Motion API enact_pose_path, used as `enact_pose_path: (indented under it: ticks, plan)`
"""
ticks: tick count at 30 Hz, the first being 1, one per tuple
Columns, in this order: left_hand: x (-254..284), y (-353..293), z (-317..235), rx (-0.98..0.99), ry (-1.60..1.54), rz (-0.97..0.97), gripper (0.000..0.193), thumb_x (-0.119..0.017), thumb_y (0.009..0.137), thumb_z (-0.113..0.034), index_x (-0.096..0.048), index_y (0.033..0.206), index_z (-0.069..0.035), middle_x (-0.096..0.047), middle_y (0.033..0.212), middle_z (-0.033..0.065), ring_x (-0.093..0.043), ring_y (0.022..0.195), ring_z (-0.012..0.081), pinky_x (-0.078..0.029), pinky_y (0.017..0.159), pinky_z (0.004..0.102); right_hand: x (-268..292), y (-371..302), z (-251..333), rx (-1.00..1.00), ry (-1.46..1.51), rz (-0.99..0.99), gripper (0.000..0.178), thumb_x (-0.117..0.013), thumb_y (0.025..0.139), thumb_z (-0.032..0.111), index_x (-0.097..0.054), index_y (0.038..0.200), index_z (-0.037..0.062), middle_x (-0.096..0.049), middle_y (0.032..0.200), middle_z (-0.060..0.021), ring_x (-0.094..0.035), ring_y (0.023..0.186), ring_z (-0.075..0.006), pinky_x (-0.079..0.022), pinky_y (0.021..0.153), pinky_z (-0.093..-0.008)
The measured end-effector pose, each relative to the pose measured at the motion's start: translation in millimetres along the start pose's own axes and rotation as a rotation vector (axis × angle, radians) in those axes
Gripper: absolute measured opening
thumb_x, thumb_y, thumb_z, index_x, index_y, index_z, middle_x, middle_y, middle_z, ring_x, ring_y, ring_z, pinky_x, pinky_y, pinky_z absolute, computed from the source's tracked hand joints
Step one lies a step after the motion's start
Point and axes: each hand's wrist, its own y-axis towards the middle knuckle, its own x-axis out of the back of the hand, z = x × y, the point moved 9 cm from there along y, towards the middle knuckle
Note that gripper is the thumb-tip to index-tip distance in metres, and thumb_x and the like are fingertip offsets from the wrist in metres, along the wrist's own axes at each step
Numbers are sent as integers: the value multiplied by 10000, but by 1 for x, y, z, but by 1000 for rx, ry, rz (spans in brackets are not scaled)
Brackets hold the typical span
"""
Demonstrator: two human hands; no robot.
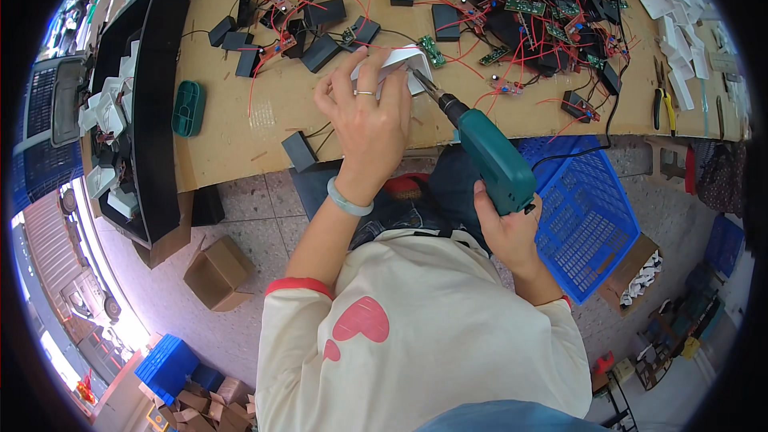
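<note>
My right hand (510,228) is wrapped round the rear of a green electric screwdriver (492,152) with a black nose. Its bit points up and left, reaching a white plastic housing (416,56) near the table's front edge. With bent fingers, my left hand (370,116) holds that housing against the table and covers part of it. Whether the bit sits on a screw is too small to tell. A small green circuit board (432,50) lies right beside the housing. Left of my left wrist, a black box with a wire (299,150) rests at the table edge.
Black boxes, red wires and circuit boards (524,8) pile up across the cardboard-covered table (232,140). A black bin (156,112) and green tray (189,108) stand left. Yellow-handled pliers (664,108) and white housings (680,48) lie right. Below is a blue basket (588,224).
</note>
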Motion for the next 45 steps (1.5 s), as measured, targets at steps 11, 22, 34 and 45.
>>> enact_pose_path:
  ticks: [11, 22, 34, 45]
  plan:
    - [1, 2, 0, 2, -9, -6, 99, -734, 815, -112, -708, 901, -71, -631, 1251, 36, -542, 1204, 279, -343, 987, 515, 2, -2, 7, 41, -14, -5, 226, -694, 887, 20, -611, 1098, 10, -655, 974, -100, -644, 746, -190, -525, 698, -307]
    - [0, 2, 1, 19, 12, -7, 103, -761, 815, -119, -723, 911, -126, -651, 1219, -9, -562, 1191, 258, -329, 1008, 446, 1, -2, 7, 18, -55, 5, 203, -693, 888, 38, -626, 1078, 12, -652, 1020, -118, -660, 751, -229, -523, 698, -316]
    - [-1, 1, 2, 7, -14, 4, 101, -722, 842, -123, -697, 923, -68, -627, 1252, 45, -542, 1194, 281, -345, 980, 514, 22, -19, 11, 44, 124, -109, 236, -661, 886, -63, -652, 1120, -37, -665, 903, -67, -609, 704, -107, -492, 615, -250]
    - [-1, 4, 7, 45, -87, 0, 115, -726, 840, -111, -684, 938, -66, -622, 1242, 62, -550, 1139, 300, -369, 971, 465, 32, -24, 0, 36, 206, -188, 392, -603, 892, -70, -540, 1279, -61, -628, 890, -92, -579, 660, -108, -492, 574, -249]
